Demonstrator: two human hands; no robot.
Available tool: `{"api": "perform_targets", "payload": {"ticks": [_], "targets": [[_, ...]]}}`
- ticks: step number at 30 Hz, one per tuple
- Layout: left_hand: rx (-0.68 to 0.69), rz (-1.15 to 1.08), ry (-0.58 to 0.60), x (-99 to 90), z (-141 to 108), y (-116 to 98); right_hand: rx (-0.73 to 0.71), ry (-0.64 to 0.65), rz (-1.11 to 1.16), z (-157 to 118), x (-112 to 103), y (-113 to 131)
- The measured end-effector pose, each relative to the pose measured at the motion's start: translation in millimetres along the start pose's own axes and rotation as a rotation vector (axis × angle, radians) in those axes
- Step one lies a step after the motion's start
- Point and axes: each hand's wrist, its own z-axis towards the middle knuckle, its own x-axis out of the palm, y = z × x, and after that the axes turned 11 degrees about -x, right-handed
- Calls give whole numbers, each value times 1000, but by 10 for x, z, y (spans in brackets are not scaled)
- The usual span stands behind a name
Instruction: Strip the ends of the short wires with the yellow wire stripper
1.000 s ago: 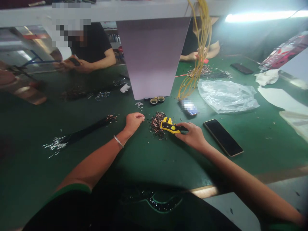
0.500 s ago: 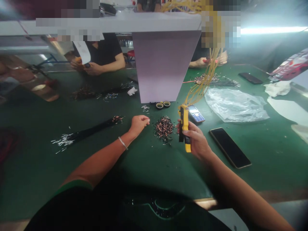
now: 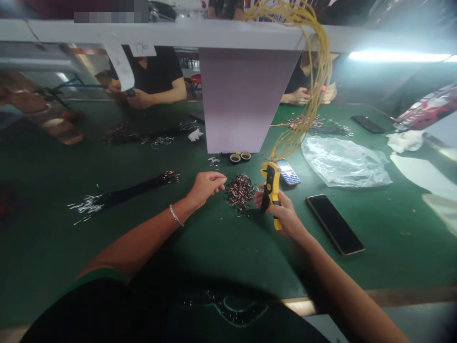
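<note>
My left hand (image 3: 207, 186) is just left of a pile of short black pieces with copper-coloured ends (image 3: 240, 191). Its thumb and fingertips are pinched together; anything between them is too small to make out. My right hand (image 3: 283, 212) grips yellow-and-black crimping pliers (image 3: 273, 188), held upright at the right of the pile with the head pointing up. Farther left lies a bundle of black wires (image 3: 132, 190), copper-coloured at one end and silvery white at the other.
Behind the pile stand two round black-and-yellow items (image 3: 240, 157) before a white panel (image 3: 246, 100). To the right lie a keypad phone (image 3: 288, 172), a smartphone (image 3: 334, 224) and a plastic bag (image 3: 344, 159). Yellow wires (image 3: 323, 62) hang from the shelf. Co-workers sit opposite.
My left hand has moved slightly right, towards the pile. My right hand has shifted a little left and turned the pliers, showing more of their side. The whole view has shifted slightly.
</note>
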Motion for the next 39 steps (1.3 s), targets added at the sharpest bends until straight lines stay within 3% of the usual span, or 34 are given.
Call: {"api": "perform_targets", "payload": {"ticks": [11, 18, 25, 33, 39], "targets": [[-22, -61, 176, 57, -295, -214, 48, 82, 191, -32, 26, 144], [-5, -73, 310, 19, -407, -347, 138, 223, 383, -87, 77, 117], [13, -41, 282, -56, -430, -425, 114, 327, 509, -118, 76, 58], [-46, -37, 320, -74, -436, -468, 92, 357, 539, -140, 107, 117], [-40, 7, 353, -87, -467, -485, 112, 404, 535, -165, 105, 5]]}}
